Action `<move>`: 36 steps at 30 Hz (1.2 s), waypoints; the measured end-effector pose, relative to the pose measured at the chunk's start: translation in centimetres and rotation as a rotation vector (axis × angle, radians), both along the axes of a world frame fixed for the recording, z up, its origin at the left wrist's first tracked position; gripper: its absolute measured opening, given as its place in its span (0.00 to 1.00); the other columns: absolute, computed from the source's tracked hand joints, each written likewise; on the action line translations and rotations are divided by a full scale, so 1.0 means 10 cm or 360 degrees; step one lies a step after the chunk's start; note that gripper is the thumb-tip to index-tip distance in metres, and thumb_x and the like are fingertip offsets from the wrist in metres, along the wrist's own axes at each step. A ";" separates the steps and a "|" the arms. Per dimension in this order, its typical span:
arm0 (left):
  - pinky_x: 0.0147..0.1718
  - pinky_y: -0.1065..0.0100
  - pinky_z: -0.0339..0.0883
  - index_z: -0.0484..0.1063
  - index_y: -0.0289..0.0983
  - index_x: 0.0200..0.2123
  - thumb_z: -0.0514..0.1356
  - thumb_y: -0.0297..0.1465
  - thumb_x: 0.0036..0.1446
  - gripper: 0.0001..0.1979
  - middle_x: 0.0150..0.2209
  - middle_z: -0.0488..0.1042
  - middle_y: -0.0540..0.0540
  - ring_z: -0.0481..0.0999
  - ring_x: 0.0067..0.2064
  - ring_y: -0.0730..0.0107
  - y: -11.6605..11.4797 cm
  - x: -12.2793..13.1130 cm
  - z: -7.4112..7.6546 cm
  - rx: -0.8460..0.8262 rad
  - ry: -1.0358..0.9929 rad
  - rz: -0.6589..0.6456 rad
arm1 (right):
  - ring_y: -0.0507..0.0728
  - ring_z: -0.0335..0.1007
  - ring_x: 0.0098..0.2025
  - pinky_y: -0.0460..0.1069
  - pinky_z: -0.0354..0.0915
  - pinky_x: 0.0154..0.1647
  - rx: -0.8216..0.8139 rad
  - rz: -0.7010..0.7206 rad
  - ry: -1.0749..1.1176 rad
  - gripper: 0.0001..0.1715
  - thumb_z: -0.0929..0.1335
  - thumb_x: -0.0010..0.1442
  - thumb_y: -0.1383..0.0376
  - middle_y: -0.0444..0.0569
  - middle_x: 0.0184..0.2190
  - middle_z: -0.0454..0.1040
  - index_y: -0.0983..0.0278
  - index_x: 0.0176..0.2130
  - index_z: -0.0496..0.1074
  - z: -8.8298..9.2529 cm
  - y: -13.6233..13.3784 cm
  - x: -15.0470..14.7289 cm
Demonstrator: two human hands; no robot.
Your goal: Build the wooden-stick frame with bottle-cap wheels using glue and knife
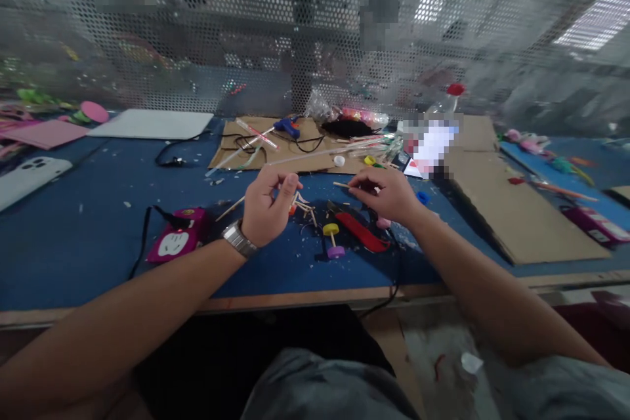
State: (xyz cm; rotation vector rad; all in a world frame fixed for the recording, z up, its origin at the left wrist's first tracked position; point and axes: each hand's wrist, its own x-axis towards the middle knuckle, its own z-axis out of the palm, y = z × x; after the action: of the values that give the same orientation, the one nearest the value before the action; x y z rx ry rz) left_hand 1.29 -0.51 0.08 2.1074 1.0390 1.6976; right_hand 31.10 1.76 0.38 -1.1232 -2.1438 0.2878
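Observation:
My left hand (268,207), with a metal watch at the wrist, is closed with its fingers curled and the thumb pressed against them. Whatever it grips is hidden. A thin wooden stick (230,209) shows at its left side, and several short wooden sticks (306,208) lie by its right side. Between finger and thumb, my right hand (386,193) pinches a short wooden stick (340,184) that points left. Below the hands are a red utility knife (361,231) and two wheels, one yellow (331,230) and one purple (335,252), joined by a stick.
A magenta box (178,236) with a black cable stands left. Behind lie a cardboard sheet (295,161), a blue glue gun (288,126) and plastic tubes. A lit phone (430,147) and larger cardboard (522,210) are at right. A perforated metal screen (236,33) closes the back.

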 end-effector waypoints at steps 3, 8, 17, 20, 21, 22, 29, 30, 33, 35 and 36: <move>0.41 0.57 0.68 0.77 0.41 0.34 0.57 0.43 0.79 0.20 0.30 0.78 0.46 0.74 0.37 0.62 -0.03 0.02 0.03 0.0107 0.0045 -0.0035 | 0.55 0.71 0.29 0.51 0.67 0.33 0.0052 -0.0069 0.0167 0.12 0.73 0.69 0.56 0.48 0.31 0.83 0.61 0.41 0.84 -0.14 -0.02 0.03; 0.47 0.52 0.69 0.76 0.41 0.38 0.56 0.39 0.78 0.15 0.34 0.80 0.46 0.77 0.39 0.60 -0.11 0.08 0.06 0.0244 0.0198 -0.0129 | 0.56 0.77 0.34 0.52 0.72 0.37 0.0114 0.0066 0.0319 0.08 0.74 0.70 0.59 0.49 0.37 0.86 0.59 0.41 0.85 -0.22 -0.05 -0.06; 0.51 0.51 0.70 0.82 0.41 0.46 0.69 0.41 0.69 0.11 0.40 0.86 0.46 0.81 0.43 0.57 -0.11 0.01 0.07 0.0257 0.0619 -0.0227 | 0.57 0.83 0.40 0.53 0.77 0.44 0.0222 0.0428 0.0448 0.04 0.76 0.69 0.62 0.48 0.38 0.87 0.57 0.41 0.85 -0.16 -0.11 -0.36; 0.49 0.53 0.70 0.84 0.41 0.44 0.69 0.39 0.69 0.08 0.37 0.87 0.47 0.81 0.41 0.59 -0.08 0.00 0.04 0.0234 0.0640 -0.0242 | 0.57 0.83 0.41 0.54 0.77 0.46 0.0234 0.0415 0.0504 0.07 0.75 0.70 0.58 0.48 0.38 0.87 0.57 0.40 0.85 -0.13 -0.16 -0.40; 0.49 0.53 0.70 0.85 0.42 0.45 0.69 0.39 0.69 0.09 0.37 0.87 0.47 0.81 0.40 0.59 -0.07 -0.01 0.03 0.0228 0.0630 -0.0235 | 0.57 0.83 0.41 0.54 0.78 0.47 0.0235 0.0402 0.0524 0.09 0.75 0.71 0.57 0.49 0.39 0.87 0.57 0.40 0.85 -0.12 -0.17 -0.41; 0.48 0.53 0.70 0.85 0.42 0.46 0.69 0.40 0.69 0.09 0.36 0.87 0.47 0.81 0.40 0.59 -0.07 -0.01 0.02 0.0225 0.0617 -0.0227 | 0.57 0.83 0.42 0.54 0.78 0.47 0.0234 0.0387 0.0543 0.10 0.75 0.71 0.55 0.49 0.39 0.87 0.57 0.40 0.84 -0.11 -0.19 -0.42; 0.44 0.56 0.71 0.87 0.44 0.44 0.69 0.40 0.70 0.08 0.32 0.85 0.46 0.79 0.38 0.59 -0.13 0.00 0.00 0.0226 0.0555 -0.0214 | 0.59 0.84 0.41 0.56 0.78 0.46 0.0170 0.0428 0.0579 0.17 0.73 0.72 0.49 0.52 0.38 0.87 0.57 0.39 0.84 -0.12 -0.25 -0.48; 0.43 0.56 0.71 0.87 0.44 0.45 0.70 0.40 0.68 0.09 0.32 0.85 0.46 0.78 0.37 0.59 -0.14 0.00 0.00 0.0219 0.0555 -0.0219 | 0.59 0.83 0.41 0.55 0.78 0.45 0.0159 0.0440 0.0579 0.19 0.72 0.72 0.48 0.52 0.38 0.87 0.57 0.39 0.84 -0.12 -0.25 -0.49; 0.41 0.56 0.70 0.87 0.44 0.44 0.72 0.40 0.66 0.09 0.29 0.82 0.47 0.76 0.35 0.60 -0.14 0.02 -0.03 0.0206 0.0547 -0.0212 | 0.58 0.83 0.41 0.55 0.78 0.45 0.0130 0.0467 0.0559 0.22 0.71 0.73 0.45 0.53 0.39 0.87 0.58 0.39 0.83 -0.13 -0.26 -0.52; 0.40 0.57 0.69 0.87 0.44 0.41 0.71 0.39 0.67 0.07 0.27 0.80 0.48 0.74 0.34 0.61 -0.14 0.02 -0.03 0.0201 0.0542 -0.0198 | 0.58 0.83 0.42 0.54 0.77 0.45 0.0106 0.0472 0.0527 0.23 0.70 0.73 0.44 0.52 0.39 0.86 0.58 0.39 0.83 -0.12 -0.29 -0.52; 0.40 0.57 0.69 0.87 0.44 0.40 0.70 0.39 0.67 0.07 0.27 0.80 0.48 0.74 0.33 0.61 -0.14 0.02 -0.03 0.0200 0.0541 -0.0197 | 0.58 0.83 0.41 0.54 0.77 0.45 0.0091 0.0464 0.0503 0.23 0.70 0.73 0.44 0.52 0.39 0.86 0.58 0.39 0.83 -0.10 -0.30 -0.50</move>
State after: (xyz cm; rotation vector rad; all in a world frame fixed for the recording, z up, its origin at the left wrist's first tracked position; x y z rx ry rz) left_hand 1.54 -1.90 -0.20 2.5469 0.8802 1.4122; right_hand 26.05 -1.20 -0.63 -0.6781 -2.0110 0.4984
